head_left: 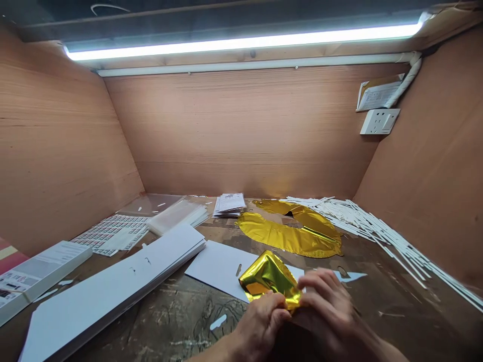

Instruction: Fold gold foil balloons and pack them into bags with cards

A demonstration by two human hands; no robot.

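A folded piece of gold foil (268, 274) is held over a white card (222, 266) near the front of the table. My left hand (262, 322) pinches its lower edge between thumb and fingers. At the foil's right side, my right hand (330, 304) grips the corner with bent fingers, slightly blurred. Behind them, a larger flat gold foil balloon (287, 239) lies curved on the table. The white card has a hanging slot that shows left of the folded foil.
A stack of long white cards (116, 291) lies at the left, beside a bundled box (45, 271). Clear bags (179, 213), a sticker sheet (113, 234) and small printed cards (230, 203) sit behind. White sticks (377, 231) spread along the right.
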